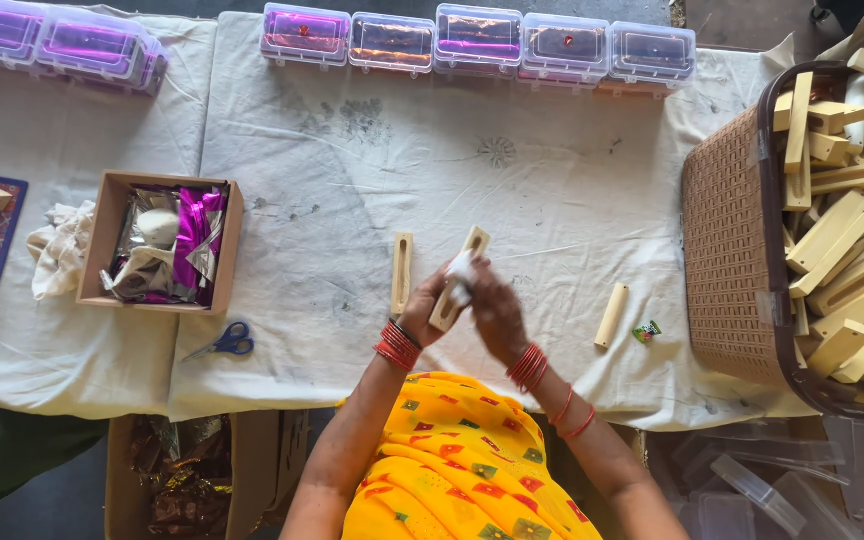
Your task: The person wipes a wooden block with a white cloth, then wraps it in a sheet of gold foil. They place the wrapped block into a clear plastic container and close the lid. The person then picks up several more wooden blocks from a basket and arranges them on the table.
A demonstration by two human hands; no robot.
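Block point(449, 283), pale wood, slotted, held tilted over the middle of the cloth point(372, 180), near edge. Left hand point(430, 308) closes around its lower end; right hand point(492, 305) presses a white wad point(461, 267) against its face, fingers pinched on the wad. Judgement: the wiping goes best with the left hand holding firm low down, so the block does not twist, and the wad run along the slot as well as the flat.

Second block point(402, 272): lying flat just left of the hands, slot up.
Plain stick point(611, 315): right of the hands, apart from them.
Basket point(732, 250): brown, far right, heaped with like pieces.
Box point(112, 240): cardboard, left, holding foil and purple wrappers.
Scissors point(227, 342): blue-handled, near the box.
Cases point(477, 42): clear plastic, rowed along the far edge.
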